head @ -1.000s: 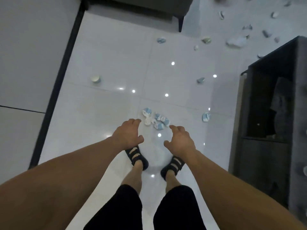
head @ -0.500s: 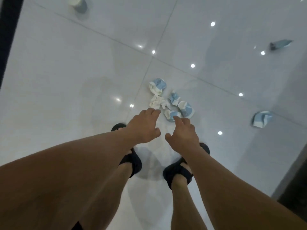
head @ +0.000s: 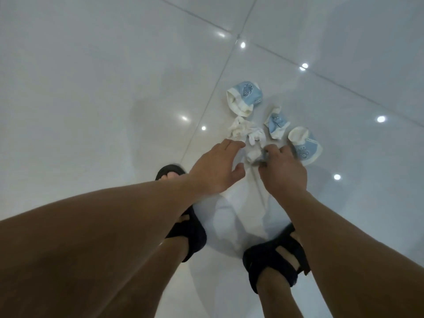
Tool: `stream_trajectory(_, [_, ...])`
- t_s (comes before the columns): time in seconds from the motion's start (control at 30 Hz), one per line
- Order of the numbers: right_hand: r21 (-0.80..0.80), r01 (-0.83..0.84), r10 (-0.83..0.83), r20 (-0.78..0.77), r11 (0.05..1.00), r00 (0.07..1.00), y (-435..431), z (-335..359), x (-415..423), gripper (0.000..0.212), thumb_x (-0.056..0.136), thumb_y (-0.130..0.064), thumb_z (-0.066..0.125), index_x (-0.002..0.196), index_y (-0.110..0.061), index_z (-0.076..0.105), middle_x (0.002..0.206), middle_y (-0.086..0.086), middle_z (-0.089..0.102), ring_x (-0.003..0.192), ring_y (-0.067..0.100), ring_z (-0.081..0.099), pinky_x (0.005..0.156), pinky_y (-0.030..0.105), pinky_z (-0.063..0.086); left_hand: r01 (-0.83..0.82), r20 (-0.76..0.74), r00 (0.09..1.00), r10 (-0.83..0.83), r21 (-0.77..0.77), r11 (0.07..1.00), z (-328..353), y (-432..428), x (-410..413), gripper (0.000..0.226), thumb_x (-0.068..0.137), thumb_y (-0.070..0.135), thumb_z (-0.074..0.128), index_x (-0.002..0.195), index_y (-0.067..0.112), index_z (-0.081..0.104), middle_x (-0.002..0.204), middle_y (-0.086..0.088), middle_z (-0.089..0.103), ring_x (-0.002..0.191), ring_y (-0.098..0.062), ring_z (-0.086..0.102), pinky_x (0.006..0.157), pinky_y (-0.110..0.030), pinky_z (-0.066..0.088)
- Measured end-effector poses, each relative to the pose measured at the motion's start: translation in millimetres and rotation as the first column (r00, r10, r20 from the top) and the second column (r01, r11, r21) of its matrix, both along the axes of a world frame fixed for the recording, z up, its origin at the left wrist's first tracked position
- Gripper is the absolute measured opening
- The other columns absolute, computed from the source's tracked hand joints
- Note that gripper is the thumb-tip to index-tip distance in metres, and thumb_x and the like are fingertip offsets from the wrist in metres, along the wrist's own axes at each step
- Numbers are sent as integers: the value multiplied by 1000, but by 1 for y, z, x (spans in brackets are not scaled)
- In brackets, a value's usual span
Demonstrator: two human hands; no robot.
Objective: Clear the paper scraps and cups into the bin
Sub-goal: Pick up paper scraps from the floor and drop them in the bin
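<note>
A small heap of litter lies on the white tiled floor [head: 114,88] just ahead of my feet. It holds a crushed blue-and-white paper cup [head: 244,97], a smaller crushed cup [head: 276,125], a third crushed cup [head: 304,145] and crumpled white paper scraps [head: 239,129]. My left hand [head: 218,167] hovers with fingers spread, its fingertips at the near edge of the scraps. My right hand [head: 283,172] has its fingers and thumb curled round a crumpled white piece [head: 253,154] at the front of the heap. No bin is in view.
My two feet in dark sandals [head: 185,235] [head: 275,265] stand close behind the heap. Glossy tiles with grout lines and light reflections spread all around.
I have bent lower and the heap now looks much closer. Both hands moved forward to it. The right hand's fingers closed on the front crumpled piece.
</note>
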State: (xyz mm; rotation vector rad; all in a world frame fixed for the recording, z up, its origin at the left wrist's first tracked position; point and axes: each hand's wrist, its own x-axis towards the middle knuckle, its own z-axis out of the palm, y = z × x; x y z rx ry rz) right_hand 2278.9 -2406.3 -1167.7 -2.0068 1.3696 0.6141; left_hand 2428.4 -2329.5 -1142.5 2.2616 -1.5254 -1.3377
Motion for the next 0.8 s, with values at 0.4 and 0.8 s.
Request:
stream_trajectory(0.4, [255,107,-201,380,961,903,6,62,-9,27,89,-23,62,116,-24,64,109,-7,65,88,11,60,69,13,34,-40,-244,966,87,192,981,39,-15,-1,37,95,28,51,132,23,52,126,-3,53,112,-16,51,92,-19,35])
stream_trajectory(0.8, [-123,-297,311,115,947,943,-5,-5,67,51,85,-18,63,134,-18,53,140,16,41,123,39,38,94,47,43,-251,104,967,233,222,942,15,44,72,21,99,40,39,92,20,43,76,5,49,63,-9,47,52,-24,28])
